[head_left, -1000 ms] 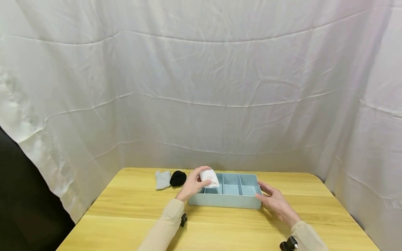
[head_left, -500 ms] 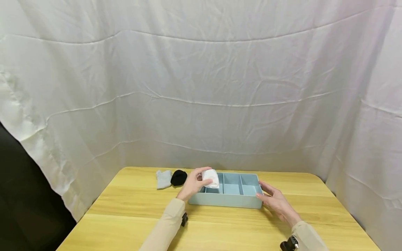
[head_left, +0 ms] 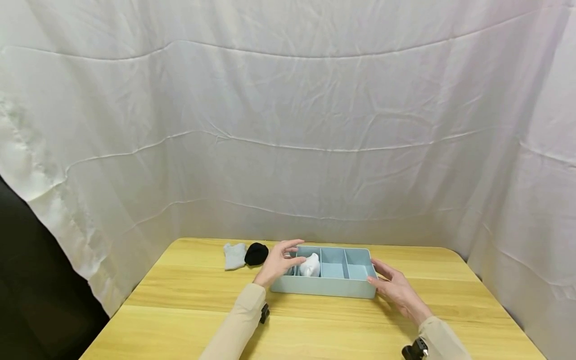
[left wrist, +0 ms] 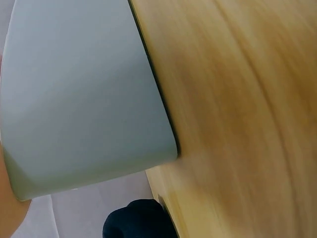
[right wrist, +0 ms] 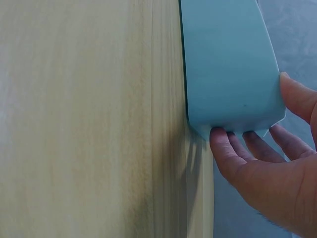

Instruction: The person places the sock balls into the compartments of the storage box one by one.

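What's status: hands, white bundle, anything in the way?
Left hand by white bundle, not gripping. Right hand holds right end of box. White bundle in second compartment from left. Left hand partly hides box's left end.

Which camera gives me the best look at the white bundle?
The head view: it looks down into the blue box and shows the white bundle in the third compartment from the right. Both wrist views face the box's outer walls; neither shows any of it.

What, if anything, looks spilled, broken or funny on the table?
Nothing really stands out. I see no spill or damage: the blue box sits upright on the wooden table, the white bundle lies inside it, and the gray cloth and black bundle lie side by side next to the box.
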`<state>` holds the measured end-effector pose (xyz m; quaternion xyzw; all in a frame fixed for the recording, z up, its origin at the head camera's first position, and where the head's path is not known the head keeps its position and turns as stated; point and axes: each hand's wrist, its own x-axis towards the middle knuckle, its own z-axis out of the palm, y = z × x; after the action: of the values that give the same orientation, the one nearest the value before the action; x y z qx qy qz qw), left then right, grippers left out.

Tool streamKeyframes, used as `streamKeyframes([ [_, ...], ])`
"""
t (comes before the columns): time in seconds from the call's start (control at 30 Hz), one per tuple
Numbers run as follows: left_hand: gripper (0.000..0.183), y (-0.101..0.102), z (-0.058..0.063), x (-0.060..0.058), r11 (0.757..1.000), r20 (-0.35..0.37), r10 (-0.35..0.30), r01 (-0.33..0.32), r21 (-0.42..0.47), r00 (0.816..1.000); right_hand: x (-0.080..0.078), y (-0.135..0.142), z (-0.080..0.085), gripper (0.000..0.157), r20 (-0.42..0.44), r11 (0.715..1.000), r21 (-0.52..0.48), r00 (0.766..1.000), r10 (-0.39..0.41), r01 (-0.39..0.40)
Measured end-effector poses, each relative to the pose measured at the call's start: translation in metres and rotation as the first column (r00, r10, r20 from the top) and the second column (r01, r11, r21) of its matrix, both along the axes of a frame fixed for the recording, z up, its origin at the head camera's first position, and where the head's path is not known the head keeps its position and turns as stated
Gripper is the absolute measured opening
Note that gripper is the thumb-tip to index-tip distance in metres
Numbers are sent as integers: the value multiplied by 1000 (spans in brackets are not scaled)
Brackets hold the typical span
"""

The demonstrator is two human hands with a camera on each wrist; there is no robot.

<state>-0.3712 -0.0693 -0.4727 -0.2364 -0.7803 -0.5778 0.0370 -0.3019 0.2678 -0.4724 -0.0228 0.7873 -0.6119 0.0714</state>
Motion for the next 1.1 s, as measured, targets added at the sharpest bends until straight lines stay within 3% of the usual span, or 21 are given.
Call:
streamKeyframes([
  [0.67,34,-7,8,4,999,17,-1,0,54,1000,2,0,2,71,2,1000,-2,1000,3,-3],
  [0.9,32,-18,11,2,997,-8,2,-1,83,1000,1,1,2,70,-4,1000,5,1000,-6,6],
  [1.1,31,-32,9,2,998,-13,35,-35,54,999,1,0,1,71,-5,1000,10,1000,0,0],
])
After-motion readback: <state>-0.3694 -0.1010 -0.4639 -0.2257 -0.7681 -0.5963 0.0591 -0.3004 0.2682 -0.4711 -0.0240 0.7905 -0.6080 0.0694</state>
